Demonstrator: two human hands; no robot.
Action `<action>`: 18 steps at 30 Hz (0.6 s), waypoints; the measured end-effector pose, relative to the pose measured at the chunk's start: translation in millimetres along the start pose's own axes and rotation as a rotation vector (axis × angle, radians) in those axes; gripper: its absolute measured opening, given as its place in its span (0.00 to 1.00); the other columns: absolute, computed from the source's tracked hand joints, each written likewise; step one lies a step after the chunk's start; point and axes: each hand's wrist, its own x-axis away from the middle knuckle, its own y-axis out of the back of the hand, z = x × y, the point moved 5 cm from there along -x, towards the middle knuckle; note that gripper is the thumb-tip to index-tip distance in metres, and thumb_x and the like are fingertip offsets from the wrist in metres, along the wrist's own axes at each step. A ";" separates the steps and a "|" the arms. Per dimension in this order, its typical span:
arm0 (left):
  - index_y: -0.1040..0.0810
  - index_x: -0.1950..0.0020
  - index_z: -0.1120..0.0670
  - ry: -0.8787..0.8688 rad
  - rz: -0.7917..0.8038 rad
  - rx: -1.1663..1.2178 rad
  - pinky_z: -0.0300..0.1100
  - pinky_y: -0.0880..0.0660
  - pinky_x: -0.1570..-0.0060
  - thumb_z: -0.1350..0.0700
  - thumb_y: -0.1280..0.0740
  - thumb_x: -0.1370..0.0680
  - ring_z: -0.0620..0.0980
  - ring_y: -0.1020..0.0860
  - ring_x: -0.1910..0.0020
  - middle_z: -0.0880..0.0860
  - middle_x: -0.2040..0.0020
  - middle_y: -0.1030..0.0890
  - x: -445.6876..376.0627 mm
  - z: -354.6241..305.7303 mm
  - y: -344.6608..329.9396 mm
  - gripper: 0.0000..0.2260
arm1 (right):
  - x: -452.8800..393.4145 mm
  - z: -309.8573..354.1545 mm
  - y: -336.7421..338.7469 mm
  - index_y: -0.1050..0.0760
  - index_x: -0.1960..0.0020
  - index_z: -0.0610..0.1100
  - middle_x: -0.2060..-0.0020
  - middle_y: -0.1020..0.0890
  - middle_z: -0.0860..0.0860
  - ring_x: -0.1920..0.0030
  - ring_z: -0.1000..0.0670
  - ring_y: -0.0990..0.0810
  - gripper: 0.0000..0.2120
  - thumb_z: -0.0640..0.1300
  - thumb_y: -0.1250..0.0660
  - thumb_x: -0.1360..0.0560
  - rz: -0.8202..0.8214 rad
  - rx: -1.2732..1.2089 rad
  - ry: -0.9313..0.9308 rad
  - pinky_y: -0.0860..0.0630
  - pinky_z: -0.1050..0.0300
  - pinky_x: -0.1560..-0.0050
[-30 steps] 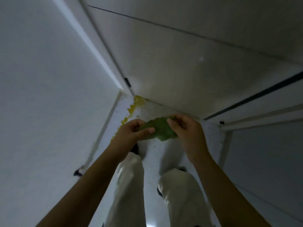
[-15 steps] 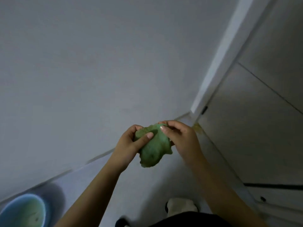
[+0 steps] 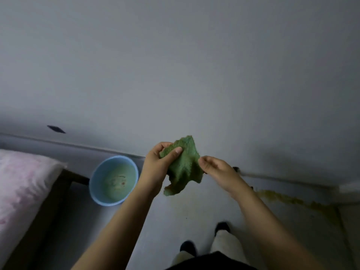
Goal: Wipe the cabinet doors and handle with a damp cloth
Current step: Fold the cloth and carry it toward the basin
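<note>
A crumpled green cloth hangs in front of me over the pale floor. My left hand grips its upper left part, thumb pressed on top. My right hand pinches the cloth's right edge with curled fingertips. The lower end of the cloth dangles free. No cabinet door or handle is in view; a plain grey wall fills the upper half.
A light blue bucket with murky greenish water stands on the floor to the left, by the wall. A bed with pink-white bedding is at far left. A yellow stain runs along the floor at right. My feet are below.
My view has swung left, away from the cabinet doors, to the wall and bucket. The cloth has been opened out from a bunch and now hangs between my hands.
</note>
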 end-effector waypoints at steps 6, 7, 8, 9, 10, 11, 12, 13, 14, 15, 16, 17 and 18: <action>0.24 0.51 0.59 0.000 -0.312 0.137 0.41 0.24 0.68 0.58 0.30 0.26 0.50 0.19 0.63 0.54 0.60 0.19 -38.1 2.4 111.2 0.08 | -92.8 7.9 -72.9 0.21 0.60 0.47 0.65 0.21 0.53 0.61 0.55 0.24 0.13 0.57 0.28 0.30 0.265 0.179 -0.042 0.30 0.56 0.54; 0.24 0.52 0.58 0.005 -0.360 0.148 0.41 0.24 0.69 0.58 0.30 0.26 0.50 0.19 0.63 0.54 0.61 0.19 -45.3 4.7 126.1 0.06 | -109.7 9.3 -83.1 0.22 0.60 0.47 0.65 0.21 0.54 0.61 0.55 0.24 0.11 0.54 0.28 0.29 0.294 0.183 -0.051 0.29 0.56 0.53; 0.23 0.53 0.56 0.009 -0.407 0.155 0.41 0.24 0.69 0.57 0.29 0.26 0.50 0.19 0.62 0.54 0.60 0.19 -53.0 7.4 140.8 0.06 | -127.2 10.8 -93.6 0.22 0.59 0.47 0.65 0.20 0.54 0.60 0.55 0.23 0.09 0.52 0.28 0.29 0.326 0.184 -0.057 0.28 0.55 0.52; 0.23 0.54 0.55 0.016 -0.452 0.161 0.42 0.24 0.68 0.56 0.29 0.27 0.51 0.20 0.60 0.54 0.59 0.19 -60.7 11.2 155.2 0.05 | -145.0 11.9 -103.9 0.22 0.58 0.46 0.64 0.19 0.53 0.59 0.54 0.21 0.07 0.50 0.28 0.28 0.359 0.187 -0.067 0.26 0.54 0.50; 0.23 0.54 0.55 0.033 -0.498 0.167 0.42 0.24 0.67 0.56 0.29 0.27 0.51 0.20 0.59 0.55 0.58 0.19 -68.2 15.9 169.3 0.05 | -162.9 12.1 -114.2 0.22 0.57 0.45 0.62 0.18 0.52 0.58 0.53 0.20 0.06 0.48 0.28 0.28 0.388 0.186 -0.083 0.25 0.52 0.49; 0.24 0.54 0.55 0.052 -0.544 0.177 0.42 0.23 0.67 0.56 0.30 0.26 0.52 0.21 0.58 0.56 0.56 0.20 -76.1 22.2 184.3 0.05 | -180.7 12.2 -124.8 0.22 0.55 0.44 0.60 0.17 0.49 0.57 0.51 0.19 0.07 0.47 0.27 0.28 0.404 0.192 -0.098 0.24 0.50 0.48; 0.24 0.53 0.56 0.071 -0.585 0.186 0.42 0.22 0.66 0.56 0.31 0.25 0.52 0.21 0.57 0.56 0.55 0.20 -84.1 29.6 199.2 0.04 | -198.4 10.7 -134.6 0.22 0.54 0.43 0.58 0.17 0.46 0.56 0.49 0.19 0.10 0.48 0.26 0.29 0.412 0.204 -0.110 0.24 0.48 0.48; 0.24 0.52 0.56 0.091 -0.618 0.191 0.43 0.21 0.64 0.57 0.32 0.24 0.53 0.21 0.56 0.56 0.54 0.20 -92.4 39.7 213.8 0.04 | -215.8 6.9 -144.3 0.22 0.52 0.43 0.56 0.17 0.43 0.55 0.47 0.19 0.13 0.49 0.26 0.31 0.420 0.217 -0.122 0.24 0.47 0.48; 0.24 0.51 0.57 0.117 -0.638 0.197 0.47 0.21 0.60 0.57 0.32 0.24 0.54 0.21 0.54 0.57 0.53 0.20 -100.6 51.9 227.6 0.04 | -232.6 0.0 -154.5 0.22 0.51 0.42 0.54 0.18 0.42 0.53 0.46 0.19 0.13 0.48 0.26 0.31 0.428 0.231 -0.142 0.24 0.46 0.47; 0.23 0.51 0.57 0.147 -0.652 0.204 0.51 0.21 0.57 0.56 0.33 0.23 0.56 0.22 0.53 0.57 0.52 0.21 -109.2 66.3 240.9 0.05 | -248.5 -8.9 -165.0 0.22 0.51 0.43 0.54 0.17 0.43 0.53 0.46 0.19 0.12 0.47 0.26 0.30 0.435 0.249 -0.164 0.24 0.45 0.46; 0.24 0.50 0.56 0.181 -0.667 0.214 0.52 0.22 0.57 0.56 0.33 0.23 0.57 0.21 0.53 0.57 0.52 0.21 -117.9 82.1 253.6 0.05 | -264.4 -20.1 -175.6 0.22 0.51 0.44 0.54 0.17 0.44 0.53 0.46 0.18 0.09 0.45 0.27 0.29 0.442 0.273 -0.186 0.23 0.45 0.46; 0.24 0.50 0.56 0.214 -0.684 0.226 0.51 0.21 0.59 0.56 0.33 0.23 0.57 0.21 0.55 0.57 0.53 0.20 -125.9 98.6 266.2 0.05 | -278.1 -31.6 -187.2 0.22 0.51 0.45 0.56 0.17 0.46 0.54 0.46 0.18 0.08 0.44 0.28 0.28 0.452 0.297 -0.207 0.23 0.46 0.47; 0.24 0.50 0.56 0.251 -0.702 0.241 0.50 0.21 0.61 0.56 0.33 0.23 0.56 0.21 0.56 0.57 0.54 0.20 -134.2 116.5 278.6 0.05 | -291.4 -45.2 -198.7 0.22 0.52 0.45 0.57 0.17 0.47 0.55 0.47 0.18 0.06 0.44 0.28 0.28 0.459 0.316 -0.230 0.22 0.47 0.49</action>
